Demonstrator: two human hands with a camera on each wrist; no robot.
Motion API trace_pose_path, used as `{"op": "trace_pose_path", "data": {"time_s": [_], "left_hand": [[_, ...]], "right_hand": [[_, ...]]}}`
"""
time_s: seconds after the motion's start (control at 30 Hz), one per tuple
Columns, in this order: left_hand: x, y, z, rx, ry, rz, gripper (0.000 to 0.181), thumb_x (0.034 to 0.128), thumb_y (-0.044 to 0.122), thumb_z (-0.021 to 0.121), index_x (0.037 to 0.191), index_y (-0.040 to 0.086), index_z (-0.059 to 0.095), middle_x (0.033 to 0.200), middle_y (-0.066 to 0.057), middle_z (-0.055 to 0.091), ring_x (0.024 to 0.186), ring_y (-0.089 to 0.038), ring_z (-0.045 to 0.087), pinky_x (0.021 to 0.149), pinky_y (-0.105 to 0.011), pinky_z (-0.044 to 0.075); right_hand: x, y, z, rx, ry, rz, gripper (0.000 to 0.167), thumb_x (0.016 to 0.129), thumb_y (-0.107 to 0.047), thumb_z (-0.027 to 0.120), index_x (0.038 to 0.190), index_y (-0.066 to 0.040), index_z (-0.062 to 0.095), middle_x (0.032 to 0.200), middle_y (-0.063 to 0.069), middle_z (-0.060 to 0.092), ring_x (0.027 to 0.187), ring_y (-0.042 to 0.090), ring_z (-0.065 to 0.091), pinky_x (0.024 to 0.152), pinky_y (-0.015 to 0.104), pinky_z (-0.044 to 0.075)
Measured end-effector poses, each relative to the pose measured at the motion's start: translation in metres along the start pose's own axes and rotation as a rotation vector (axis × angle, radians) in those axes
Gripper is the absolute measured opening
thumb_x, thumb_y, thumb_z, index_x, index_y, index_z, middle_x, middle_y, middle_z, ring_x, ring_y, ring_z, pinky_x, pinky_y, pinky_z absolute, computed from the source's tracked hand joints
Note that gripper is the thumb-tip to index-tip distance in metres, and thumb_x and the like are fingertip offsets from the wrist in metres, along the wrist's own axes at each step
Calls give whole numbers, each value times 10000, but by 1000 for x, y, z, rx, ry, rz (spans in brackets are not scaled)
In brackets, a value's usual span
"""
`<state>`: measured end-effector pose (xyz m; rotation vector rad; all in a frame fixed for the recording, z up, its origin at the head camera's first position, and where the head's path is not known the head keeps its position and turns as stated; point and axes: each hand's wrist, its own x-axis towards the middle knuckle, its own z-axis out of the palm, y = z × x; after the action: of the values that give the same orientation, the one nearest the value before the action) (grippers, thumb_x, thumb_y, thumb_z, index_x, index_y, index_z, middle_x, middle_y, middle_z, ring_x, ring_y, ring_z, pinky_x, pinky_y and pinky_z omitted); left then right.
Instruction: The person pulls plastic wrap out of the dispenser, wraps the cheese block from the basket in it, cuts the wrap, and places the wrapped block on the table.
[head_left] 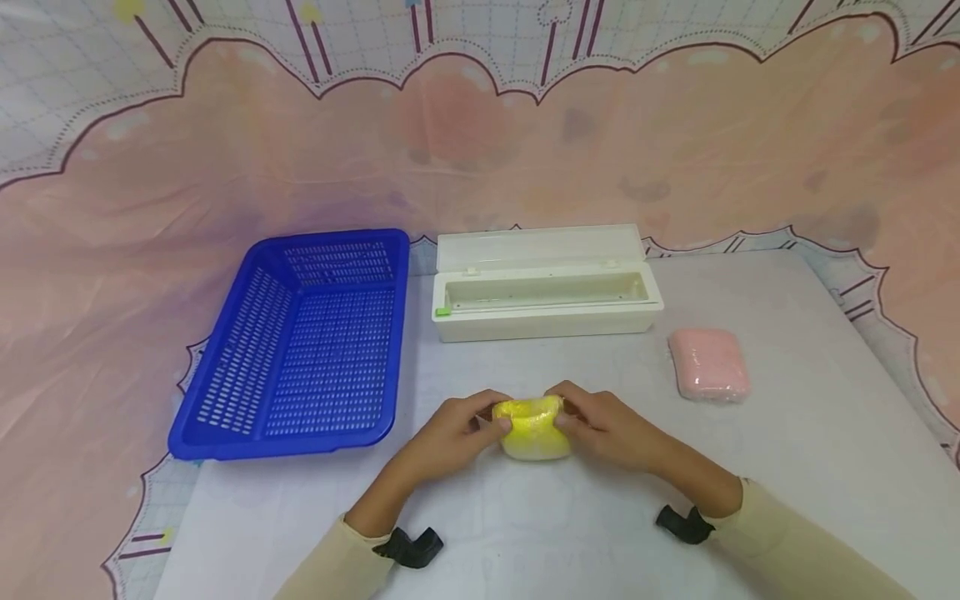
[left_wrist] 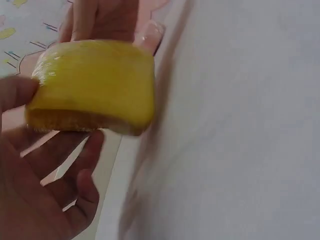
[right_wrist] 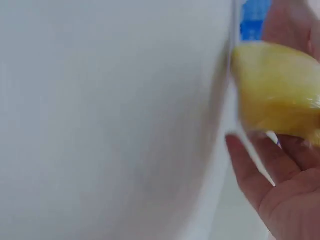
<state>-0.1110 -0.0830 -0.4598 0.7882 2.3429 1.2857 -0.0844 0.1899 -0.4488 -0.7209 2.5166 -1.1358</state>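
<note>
A soft-looking yellow block [head_left: 534, 433] wrapped in clear film is held between both hands in front of the body. My left hand [head_left: 453, 433] pinches its left end, thumb on the near side and fingers behind. At the other end, my right hand [head_left: 611, 427] grips it the same way. In the left wrist view, the yellow block [left_wrist: 95, 82] is slightly blurred, its lower face dark and shaded. The right wrist view catches the yellow block [right_wrist: 277, 85] at the edge, with some right-hand fingers [right_wrist: 250, 172] spread beneath it.
A blue perforated basket [head_left: 386, 375] stands at the left. Behind the hands sits a long white box [head_left: 547, 325], its lid raised, with a green piece [head_left: 442, 312] at its left corner. A pink film-wrapped block [head_left: 708, 364] lies at the right on the white-covered table [head_left: 480, 533].
</note>
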Motion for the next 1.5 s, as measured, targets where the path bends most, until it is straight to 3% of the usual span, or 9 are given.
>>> {"op": "trace_pose_path", "data": {"time_s": [0.17,0.27,0.47,0.73,0.9,1.1,1.2,1.37,1.5], "left_hand": [[1,5,7,-284,47,-191,359,1081,393,486,1263,122,635,1016,-73,706,899,-191,656,807,-326,580],[2,6,11,-433,25,-261,388,1053,373,557,1292,68,584,1142,-120,693,952,-201,688,874,-369,602],[3,7,16,-556,24,-324,501,974,322,698,1355,42,530,1277,-155,660,959,-199,695,853,-356,612],[8,10,34,-641,83,-373,587,993,334,676,1423,-29,508,1315,-178,617,1065,-181,670,950,-347,584],[17,14,49,-671,88,-338,631,985,304,684,1495,4,467,1434,-163,589,1197,-217,659,1009,-345,550],[45,26,72,-686,250,-298,608,950,272,730,1486,90,509,1440,-109,588,1198,-207,671,934,-307,584],[59,34,86,-725,282,-274,614,952,242,723,1500,105,481,1452,-101,567,1198,-211,669,907,-316,597],[84,40,103,-777,243,-248,625,946,174,707,1511,152,441,1460,-72,554,1188,-212,670,902,-350,604],[103,42,113,-744,250,-254,559,938,142,713,1448,148,483,1417,-93,589,1151,-222,688,866,-345,614]], "right_hand": [[-2,-4,7,526,-52,261,340,1098,-353,432,1319,-100,480,1063,78,664,948,238,646,838,338,572],[-3,-5,9,707,-47,347,434,1094,-420,416,1365,-81,428,1142,138,631,996,274,653,857,368,581],[-4,-7,7,830,-39,375,578,1043,-340,565,1491,-119,275,1382,188,567,1054,270,673,901,355,598],[-11,1,9,884,4,397,660,998,-240,662,1507,15,329,1461,222,510,1093,263,685,944,398,591],[-19,7,2,834,118,444,668,1000,-283,666,1521,6,365,1454,242,495,1073,249,679,927,375,598],[-26,13,-13,591,298,476,736,1010,-382,635,1605,-164,260,1528,182,464,1143,257,653,869,282,591],[-32,18,-21,446,396,457,699,1020,-410,611,1593,-219,261,1507,185,491,1200,327,647,839,254,585],[-42,31,-34,166,543,350,504,1042,-320,591,1467,-84,459,1470,171,534,1174,383,677,786,145,560],[-44,37,-42,-42,595,323,436,1037,-242,599,1395,3,551,1360,215,627,1090,407,708,787,303,623]]}}
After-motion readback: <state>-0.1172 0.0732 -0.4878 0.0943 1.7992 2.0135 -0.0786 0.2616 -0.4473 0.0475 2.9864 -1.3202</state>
